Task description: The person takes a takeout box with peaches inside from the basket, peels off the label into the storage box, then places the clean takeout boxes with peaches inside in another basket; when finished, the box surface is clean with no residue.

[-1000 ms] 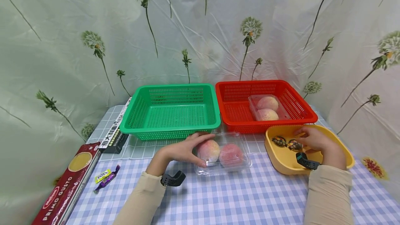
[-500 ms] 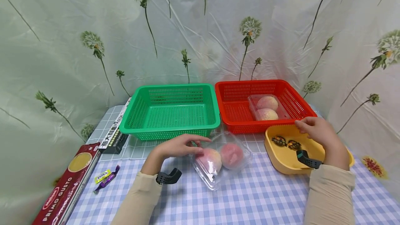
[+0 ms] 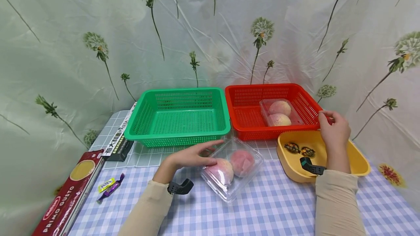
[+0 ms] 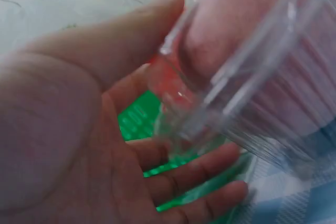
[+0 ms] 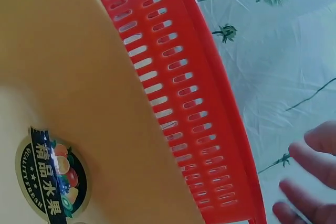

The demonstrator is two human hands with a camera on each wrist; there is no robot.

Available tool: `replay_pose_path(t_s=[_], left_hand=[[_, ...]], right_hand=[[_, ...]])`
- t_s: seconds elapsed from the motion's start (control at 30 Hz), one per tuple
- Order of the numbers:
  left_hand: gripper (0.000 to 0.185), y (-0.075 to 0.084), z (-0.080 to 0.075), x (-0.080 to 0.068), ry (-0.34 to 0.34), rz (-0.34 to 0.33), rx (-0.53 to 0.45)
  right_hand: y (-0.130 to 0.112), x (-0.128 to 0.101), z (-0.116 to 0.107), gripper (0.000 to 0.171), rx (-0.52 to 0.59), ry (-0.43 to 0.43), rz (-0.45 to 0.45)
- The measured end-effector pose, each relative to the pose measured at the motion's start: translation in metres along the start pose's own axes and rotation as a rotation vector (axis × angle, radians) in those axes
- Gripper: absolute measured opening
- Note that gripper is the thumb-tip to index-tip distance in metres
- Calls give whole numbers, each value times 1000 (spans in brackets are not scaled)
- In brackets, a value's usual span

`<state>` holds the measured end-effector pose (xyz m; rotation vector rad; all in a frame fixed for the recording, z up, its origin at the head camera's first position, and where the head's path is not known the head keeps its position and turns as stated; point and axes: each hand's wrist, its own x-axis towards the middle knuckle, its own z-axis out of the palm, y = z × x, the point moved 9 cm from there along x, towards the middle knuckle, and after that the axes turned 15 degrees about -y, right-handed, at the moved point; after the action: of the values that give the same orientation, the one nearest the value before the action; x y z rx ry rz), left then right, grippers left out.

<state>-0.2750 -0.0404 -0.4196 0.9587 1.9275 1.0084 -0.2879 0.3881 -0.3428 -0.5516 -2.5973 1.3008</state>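
A: State the condition of the left hand (image 3: 191, 156).

B: Fingers extended and relaxed, thumb on the near edge of the clear plastic clamshell (image 3: 232, 168), the other fingers along its far side. The left wrist view confirms the thumb against the clear wall and the straight fingers (image 4: 194, 179) under it. The hand steadies the pack; the fingers do not curl round it.

A: Position of the clamshell?

B: On the blue checked tablecloth (image 3: 262, 210), tilted, directly in front of the gap between the green basket (image 3: 178, 116) and the red basket (image 3: 277, 109). It contains two peaches (image 3: 231, 166), side by side.

A: Right hand (image 3: 333, 134)?

B: Raised above the far rim of the yellow tray (image 3: 359, 163), at the near right corner of the red basket. Fingers bent toward the basket rim; whether they pinch it, I cannot tell. In the right wrist view the fingertips (image 5: 315, 169) sit apart from the rim, holding nothing.

A: Surrounding items?

B: Second peach pack (image 3: 279, 113) inside the red basket. Two round fruit stickers (image 3: 299, 150) on the tray floor. At the left edge: a red Primo Gusto pasta box (image 3: 70, 192), a black pasta box (image 3: 119, 142) behind it, and two wrapped candies (image 3: 111, 187) between them.
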Motion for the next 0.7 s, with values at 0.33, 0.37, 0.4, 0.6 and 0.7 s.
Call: replay_pose_path(t_s=[0.33, 0.37, 0.4, 0.6, 0.7], left_hand=[[64, -2, 8, 11, -48, 111, -76], [64, 1, 9, 11, -48, 134, -101], [64, 3, 9, 11, -51, 157, -132], [66, 16, 13, 12, -77, 233, -277], [69, 23, 17, 13, -80, 224, -330]], right_hand=[[10, 4, 29, 74, 0, -281, 7], [10, 4, 31, 76, 0, -301, 7], [11, 3, 33, 78, 5, -317, 6], [11, 3, 35, 81, 9, -351, -11], [10, 3, 35, 82, 10, -358, -21]])
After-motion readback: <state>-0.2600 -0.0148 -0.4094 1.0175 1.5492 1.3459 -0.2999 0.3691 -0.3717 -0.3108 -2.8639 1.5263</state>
